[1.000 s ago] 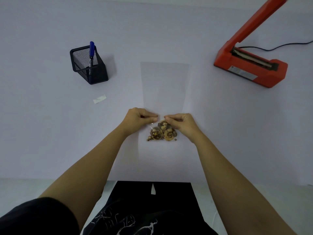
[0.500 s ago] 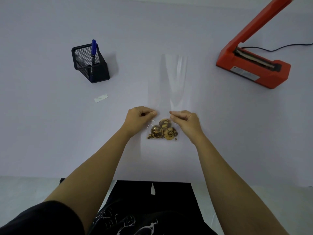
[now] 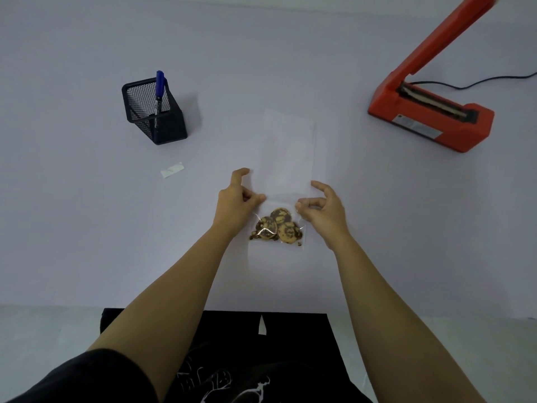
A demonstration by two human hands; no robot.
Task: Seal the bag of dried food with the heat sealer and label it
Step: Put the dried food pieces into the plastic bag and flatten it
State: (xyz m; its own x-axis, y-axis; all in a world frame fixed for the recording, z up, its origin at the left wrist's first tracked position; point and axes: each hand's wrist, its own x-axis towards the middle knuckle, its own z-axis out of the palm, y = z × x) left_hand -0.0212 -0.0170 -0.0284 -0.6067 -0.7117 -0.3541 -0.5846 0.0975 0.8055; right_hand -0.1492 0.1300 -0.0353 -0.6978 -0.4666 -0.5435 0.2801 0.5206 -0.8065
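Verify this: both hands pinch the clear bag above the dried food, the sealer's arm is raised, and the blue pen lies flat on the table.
The head view shows the blue pen standing in the mesh holder, not flat on the table. The left hand and right hand do pinch the clear bag above the dried food; the sealer's arm is raised.

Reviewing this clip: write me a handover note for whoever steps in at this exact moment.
Left hand pinches the bag at its left edge; right hand pinches its right edge, both just above the dried food at the bottom.
Heat sealer sits far right, arm raised, nothing in it. Label lies on the table left of the bag; pen stands in the mesh holder.
Done: food is in the bag.
Left: seal the bag's top in the sealer, then label it.
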